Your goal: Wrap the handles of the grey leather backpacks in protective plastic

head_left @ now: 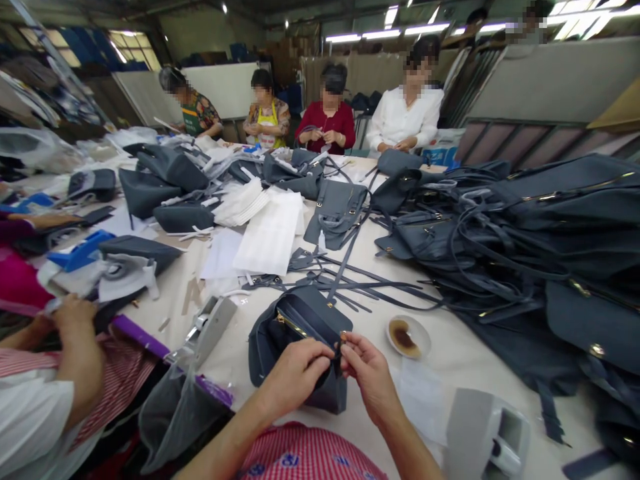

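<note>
A dark blue-grey handbag [300, 327] stands on the table right in front of me, its top open and a gold zip running along the inside. My left hand [305, 367] rests over the near side of the bag, thumb and fingers pinched on a small dark part at its edge. From the other side my right hand [361, 357] pinches the same spot, with something small and brownish at the fingertips, too small to name. Close to my right hand is a white dish [424, 335] with a brown stain or liquid in it.
Loose straps [370, 283] lie beyond the bag. A large pile of dark bags [550, 233] fills the right. Tape dispensers [213, 330] stand at left and near right. White sheets [270, 230] lie ahead. A co-worker's arm [80, 340] works at my left; several people sit opposite.
</note>
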The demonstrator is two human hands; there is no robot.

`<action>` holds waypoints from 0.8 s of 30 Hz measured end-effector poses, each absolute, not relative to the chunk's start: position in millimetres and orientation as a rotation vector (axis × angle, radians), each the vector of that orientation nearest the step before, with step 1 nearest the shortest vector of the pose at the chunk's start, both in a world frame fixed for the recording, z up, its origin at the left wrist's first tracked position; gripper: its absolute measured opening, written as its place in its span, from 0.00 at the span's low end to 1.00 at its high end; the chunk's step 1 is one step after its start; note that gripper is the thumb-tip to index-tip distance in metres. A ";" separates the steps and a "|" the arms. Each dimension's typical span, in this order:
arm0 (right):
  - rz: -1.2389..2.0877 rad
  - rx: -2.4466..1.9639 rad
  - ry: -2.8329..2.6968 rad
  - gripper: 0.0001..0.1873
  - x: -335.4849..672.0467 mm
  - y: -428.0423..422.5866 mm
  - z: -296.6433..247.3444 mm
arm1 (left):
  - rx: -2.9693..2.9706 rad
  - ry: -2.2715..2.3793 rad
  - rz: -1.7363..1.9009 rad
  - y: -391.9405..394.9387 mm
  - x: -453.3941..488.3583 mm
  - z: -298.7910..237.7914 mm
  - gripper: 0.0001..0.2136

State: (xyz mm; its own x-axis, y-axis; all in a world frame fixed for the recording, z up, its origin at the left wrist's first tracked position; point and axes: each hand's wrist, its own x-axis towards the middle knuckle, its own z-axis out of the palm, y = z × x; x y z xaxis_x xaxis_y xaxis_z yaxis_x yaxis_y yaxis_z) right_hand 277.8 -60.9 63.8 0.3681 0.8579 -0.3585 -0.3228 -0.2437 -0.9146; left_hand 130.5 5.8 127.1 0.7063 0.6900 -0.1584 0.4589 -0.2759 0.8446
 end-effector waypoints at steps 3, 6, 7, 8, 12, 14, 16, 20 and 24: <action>1.250 -1.268 -0.335 0.24 274.2 -66.8 64.1 | 1.888 0.938 0.377 13.0 140.5 127.3 0.13; 1.263 -1.187 -0.209 0.28 270.8 -69.7 66.3 | 1.887 0.906 0.333 14.7 152.0 125.2 0.13; 1.260 -1.189 -0.205 0.29 270.2 -69.7 66.6 | 1.897 0.894 0.323 14.0 155.3 124.2 0.13; 1.252 -1.198 -0.214 0.29 270.0 -69.2 66.5 | 1.907 0.895 0.320 12.8 158.2 123.0 0.13; 1.137 -1.256 -0.305 0.26 268.9 -64.8 62.6 | 1.901 1.004 0.325 8.1 164.0 117.8 0.11; 1.098 -1.256 -0.326 0.24 267.2 -63.1 60.4 | 1.867 1.053 0.322 7.2 164.8 115.0 0.11; 1.084 -1.247 -0.327 0.22 265.2 -62.8 59.1 | 1.809 1.062 0.330 7.6 165.4 111.7 0.12; 1.086 -1.253 -0.360 0.18 264.0 -66.2 59.6 | 1.535 0.959 0.382 10.2 167.0 103.0 0.12; 1.092 -1.263 -0.387 0.18 267.8 -71.5 60.8 | 1.281 0.924 0.381 10.9 169.1 96.3 0.12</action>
State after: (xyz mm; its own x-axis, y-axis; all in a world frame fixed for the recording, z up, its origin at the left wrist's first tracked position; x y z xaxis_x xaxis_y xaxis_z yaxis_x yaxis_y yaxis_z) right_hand 267.8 -71.5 60.8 0.4777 0.8209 -0.3131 -0.4408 -0.0843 -0.8936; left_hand 169.1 10.9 96.3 0.6008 0.7069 -0.3733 0.2383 0.2873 0.9277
